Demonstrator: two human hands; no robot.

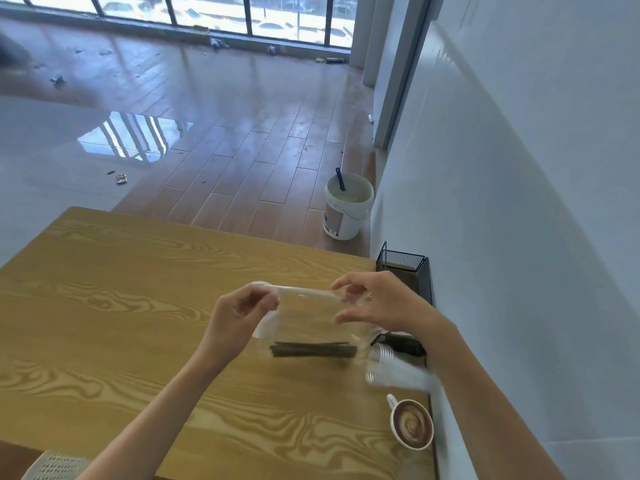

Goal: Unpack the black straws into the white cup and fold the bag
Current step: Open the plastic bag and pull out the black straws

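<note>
Above the table's right side, the left hand pinches one top corner of the clear bag and the right hand pinches the other. The black straws lie at the bottom. The bag looks thin, floppy and slippery, so the top edge is best to hold.

**Item Count**

Hands: two, the left hand and the right hand. Clear bag: one. Black straws: one bundle; individual count cannot be determined. Clear plastic cups: one nested stack. Coffee cup: one. Bucket: one. Mesh holder: one. Table: one.
</note>
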